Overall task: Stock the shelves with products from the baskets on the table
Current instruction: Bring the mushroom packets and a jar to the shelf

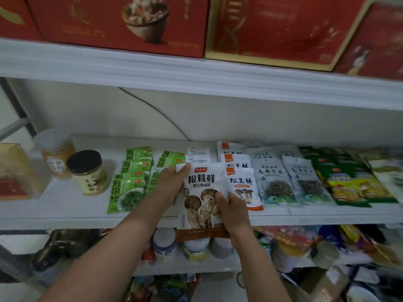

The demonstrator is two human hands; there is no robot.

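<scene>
A white mushroom seasoning pouch (pixel 202 188) with large dark characters and a mushroom picture lies over the front edge of the middle white shelf (pixel 65 205). My left hand (pixel 170 188) grips its upper left edge, thumb on the top corner. My right hand (pixel 231 205) pinches its lower right side. The pouch lies between green kelp packets (pixel 128 188) on its left and smaller white mushroom pouches with orange trim (pixel 242 186) on its right.
Two jars (pixel 87 171) and a clear box (pixel 15 171) stand at the shelf's left. Dark-fungus bags (pixel 274 182) and green-yellow packets (pixel 349 184) fill the right. Red gift boxes (pixel 122 22) sit on the shelf above. White tubs (pixel 194 247) and mixed goods crowd the shelf below.
</scene>
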